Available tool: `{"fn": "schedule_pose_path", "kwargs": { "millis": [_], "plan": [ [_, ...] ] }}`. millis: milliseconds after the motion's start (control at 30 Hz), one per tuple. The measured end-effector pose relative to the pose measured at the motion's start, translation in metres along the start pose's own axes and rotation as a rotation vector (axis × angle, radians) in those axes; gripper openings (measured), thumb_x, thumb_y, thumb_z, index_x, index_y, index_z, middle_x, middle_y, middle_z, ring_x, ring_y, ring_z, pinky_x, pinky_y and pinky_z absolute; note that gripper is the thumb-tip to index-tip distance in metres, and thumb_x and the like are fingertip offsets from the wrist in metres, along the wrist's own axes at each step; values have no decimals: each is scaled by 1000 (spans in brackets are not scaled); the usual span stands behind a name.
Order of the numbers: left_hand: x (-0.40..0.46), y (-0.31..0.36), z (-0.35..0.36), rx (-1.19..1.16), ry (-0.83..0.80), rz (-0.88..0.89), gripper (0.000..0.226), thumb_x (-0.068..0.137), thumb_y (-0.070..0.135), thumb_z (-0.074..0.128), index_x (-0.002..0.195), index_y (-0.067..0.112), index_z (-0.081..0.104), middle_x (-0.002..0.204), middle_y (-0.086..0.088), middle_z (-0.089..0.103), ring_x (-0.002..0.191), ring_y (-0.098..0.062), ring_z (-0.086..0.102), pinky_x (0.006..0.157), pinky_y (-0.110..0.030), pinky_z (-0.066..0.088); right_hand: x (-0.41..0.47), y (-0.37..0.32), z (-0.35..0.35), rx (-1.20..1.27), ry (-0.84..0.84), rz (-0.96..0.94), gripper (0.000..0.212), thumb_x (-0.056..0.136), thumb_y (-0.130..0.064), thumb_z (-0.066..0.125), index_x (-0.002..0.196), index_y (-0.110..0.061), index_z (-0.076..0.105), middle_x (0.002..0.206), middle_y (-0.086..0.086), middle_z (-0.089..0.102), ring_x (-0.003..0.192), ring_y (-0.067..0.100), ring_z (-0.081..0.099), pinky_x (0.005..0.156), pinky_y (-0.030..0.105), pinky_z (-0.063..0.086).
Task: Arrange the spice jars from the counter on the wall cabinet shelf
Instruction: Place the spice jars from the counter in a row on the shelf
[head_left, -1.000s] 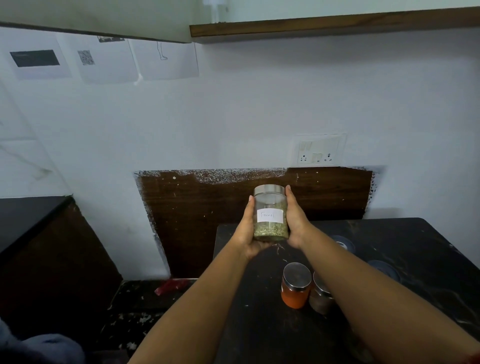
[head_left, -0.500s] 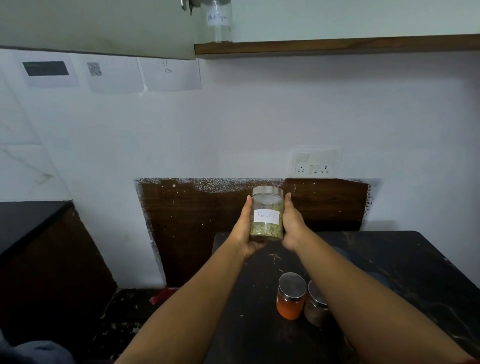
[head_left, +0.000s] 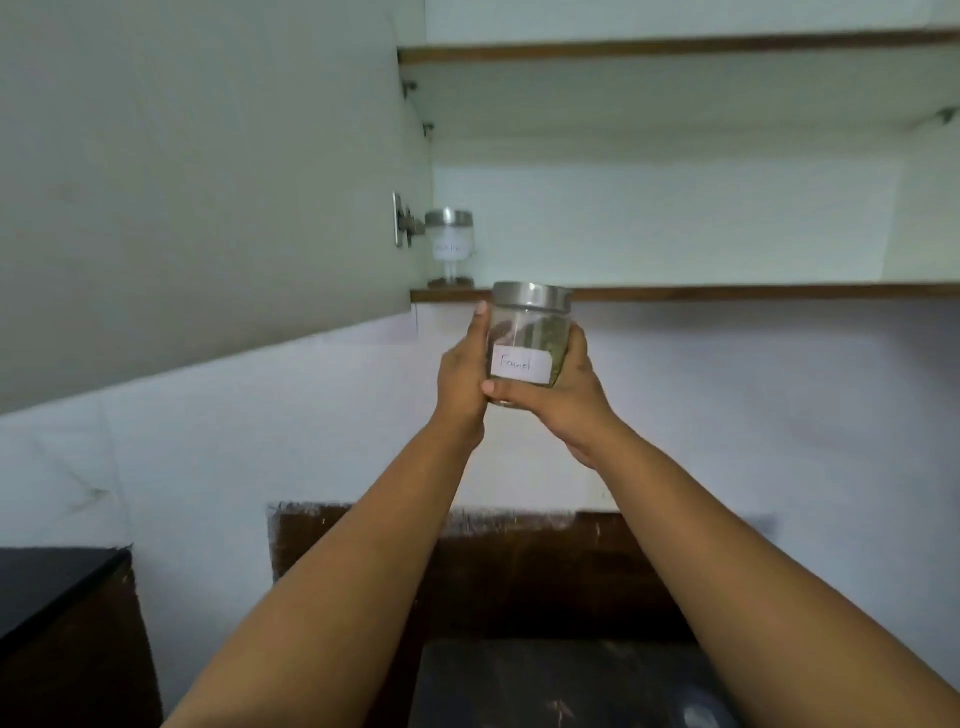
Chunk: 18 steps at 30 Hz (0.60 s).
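Overhead, open cabinet door (head_left: 208, 171) flanks shelf (head_left: 727, 292); one jar (head_left: 450, 248) there.

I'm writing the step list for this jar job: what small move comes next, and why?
Probably lift the fennel jar above the shelf's front edge, then forward. Both the left hand and right hand grip it just below that edge, right of the jar already shelved.

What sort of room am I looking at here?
Most likely a home kitchen: an open wall cabinet holding a labelled jar, a dark stone counter below, and a jar marked Fennel held in both hands.
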<state>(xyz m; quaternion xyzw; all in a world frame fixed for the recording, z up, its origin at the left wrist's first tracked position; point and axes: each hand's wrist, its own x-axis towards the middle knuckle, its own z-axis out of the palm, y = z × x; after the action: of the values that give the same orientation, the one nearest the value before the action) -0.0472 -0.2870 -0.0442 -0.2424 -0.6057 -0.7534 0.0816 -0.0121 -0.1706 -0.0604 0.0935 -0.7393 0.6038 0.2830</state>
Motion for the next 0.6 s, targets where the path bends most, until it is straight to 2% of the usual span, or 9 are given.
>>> {"fn": "schedule_pose_path", "kwargs": {
  "millis": [100,167,233,300,333,400,467,600],
  "plan": [
    [40,53,7,52,39,114,47,100,52,36,119,23,68,103,0,73,95,-16,70,78,-29,58,40,-45,-8,-8,7,-162,111,48,-32,95,137,-35,30,121,-10,58,111,11,60,89,38,57],
    [61,67,7,164,84,197,44,102,46,35,118,20,67,101,-2,72,95,-17,68,80,-32,58,65,-61,-12,-43,0,-205,111,52,-33,94,140,-34,27,123,-8,57,112,12,59,91,36,56],
    [86,60,-1,503,127,348,40,103,38,34,111,14,66,102,-9,70,95,-25,66,86,-43,55,91,-67,-15,-123,19,-238,112,53,-38,93,141,-32,24,125,-6,55,112,13,58,91,32,54],
    [104,40,-13,1049,132,416,39,103,33,33,124,11,56,116,-16,64,107,-31,59,92,-40,49,113,-65,-17,-220,56,-249,115,54,-41,92,144,-27,22,126,-3,52,112,15,56,90,30,52],
    [110,25,-19,1242,112,431,42,103,34,34,133,10,50,125,-16,59,114,-32,55,94,-40,44,125,-61,-20,-252,82,-245,115,55,-41,92,145,-24,22,127,-1,50,112,17,55,91,32,51],
    [119,-1,-28,1477,93,490,48,101,40,36,137,10,46,134,-12,54,123,-27,47,100,-37,38,147,-52,-26,-325,117,-181,111,58,-38,91,144,-19,24,129,3,49,115,21,54,93,34,50],
    [125,-14,-31,1522,149,531,50,100,46,37,134,12,49,136,-7,52,125,-23,44,101,-34,35,167,-45,-31,-451,54,-29,102,62,-39,89,139,-12,28,130,6,50,115,23,53,92,34,48],
    [145,-2,-35,1634,185,543,54,91,64,42,119,21,61,117,-1,61,108,-18,53,89,-31,41,207,-46,-30,-644,-122,174,109,59,-47,89,140,-7,28,136,9,47,122,27,49,100,39,44]
  ]
}}
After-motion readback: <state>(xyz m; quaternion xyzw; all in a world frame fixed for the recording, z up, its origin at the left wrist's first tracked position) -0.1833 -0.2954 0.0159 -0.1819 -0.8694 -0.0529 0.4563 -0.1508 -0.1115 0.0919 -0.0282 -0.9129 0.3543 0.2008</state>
